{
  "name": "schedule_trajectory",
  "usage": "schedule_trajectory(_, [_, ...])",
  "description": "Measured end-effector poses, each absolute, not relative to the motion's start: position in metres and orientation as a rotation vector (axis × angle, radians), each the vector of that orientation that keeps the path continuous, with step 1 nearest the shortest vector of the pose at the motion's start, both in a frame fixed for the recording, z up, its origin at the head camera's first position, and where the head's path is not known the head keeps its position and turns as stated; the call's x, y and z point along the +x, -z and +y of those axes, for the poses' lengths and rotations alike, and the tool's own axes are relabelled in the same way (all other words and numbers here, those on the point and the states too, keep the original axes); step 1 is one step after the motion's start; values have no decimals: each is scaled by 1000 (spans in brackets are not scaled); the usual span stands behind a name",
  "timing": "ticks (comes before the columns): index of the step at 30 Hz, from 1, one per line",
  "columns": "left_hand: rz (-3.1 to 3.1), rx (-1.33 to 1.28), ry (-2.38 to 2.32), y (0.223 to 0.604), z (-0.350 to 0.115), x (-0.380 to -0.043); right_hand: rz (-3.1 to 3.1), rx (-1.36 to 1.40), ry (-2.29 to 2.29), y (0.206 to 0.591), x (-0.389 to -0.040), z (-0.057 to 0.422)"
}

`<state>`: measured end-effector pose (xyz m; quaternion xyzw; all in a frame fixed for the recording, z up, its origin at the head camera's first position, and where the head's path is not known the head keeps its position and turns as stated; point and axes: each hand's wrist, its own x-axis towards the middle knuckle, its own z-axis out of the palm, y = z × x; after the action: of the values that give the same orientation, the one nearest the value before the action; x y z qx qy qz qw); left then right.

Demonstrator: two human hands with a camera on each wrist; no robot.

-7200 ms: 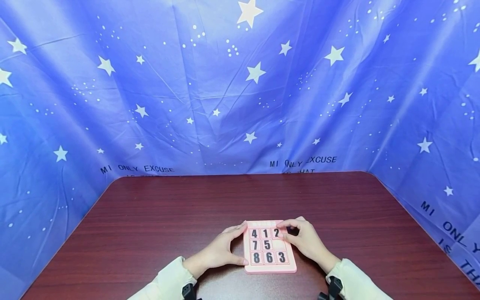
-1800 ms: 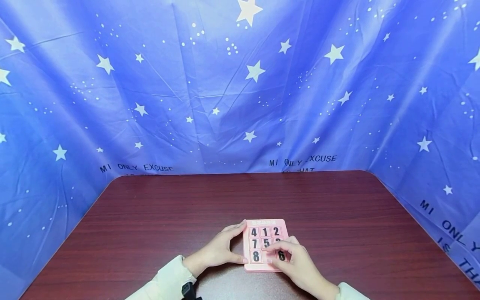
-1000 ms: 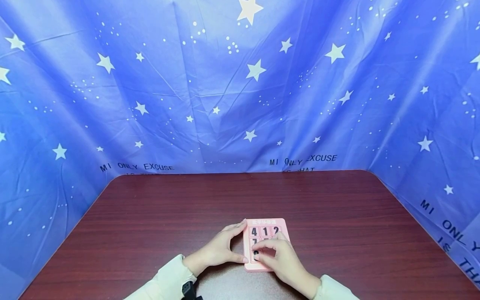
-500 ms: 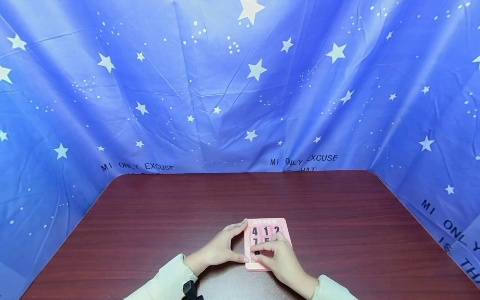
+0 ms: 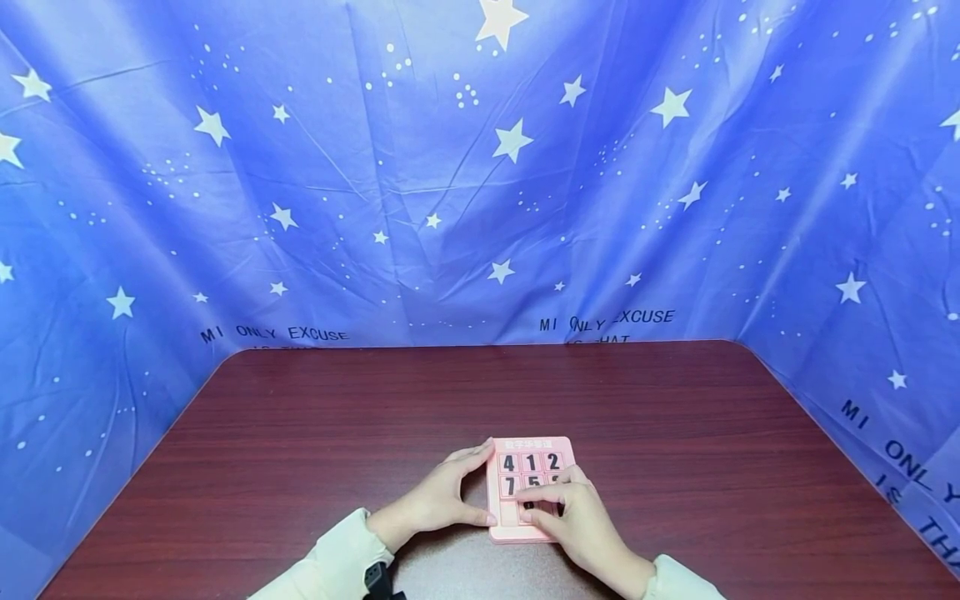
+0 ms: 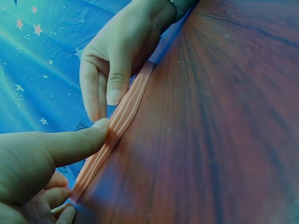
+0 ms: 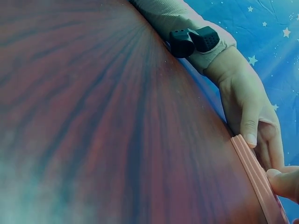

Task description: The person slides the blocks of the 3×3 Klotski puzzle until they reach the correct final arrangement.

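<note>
A pink number slide puzzle (image 5: 517,535) lies flat on the table, top row 4, 1, 2. Below come 7, 5 and a half-covered digit, apparently 3. My left hand (image 5: 438,500) holds the puzzle's left side, thumb at the near corner and fingers at the far one. With thumb and index finger, my right hand (image 5: 592,521) pinches a number tile (image 5: 529,506) in the bottom row, its digit mostly hidden. Left of that tile is a bare slot. In the left wrist view, the left thumb (image 6: 86,140) presses the puzzle's layered side edge (image 6: 125,116).
The dark red wooden table (image 5: 337,408) stretches out around the puzzle. Behind it hangs a blue curtain (image 5: 450,192) with white stars. A black wrist camera (image 5: 378,581) sits at the left cuff.
The bottom-left tile, earlier showing 8, has slid right to the middle with my right hand, baring the left slot. Earlier, 3 moved up and 6 right. The left hand stays put.
</note>
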<state>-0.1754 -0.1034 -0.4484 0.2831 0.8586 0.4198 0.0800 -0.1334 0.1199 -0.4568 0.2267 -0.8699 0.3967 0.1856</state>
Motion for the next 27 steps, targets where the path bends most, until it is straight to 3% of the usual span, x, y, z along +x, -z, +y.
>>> schedule_trajectory(15, [2574,845,-1254,449,-104,-175,-2520,541,-1211,459,-135,134])
schedule_trajectory(27, [2570,858,-1265,450,-103,-175,-2470,641,-1292,456,-149,131])
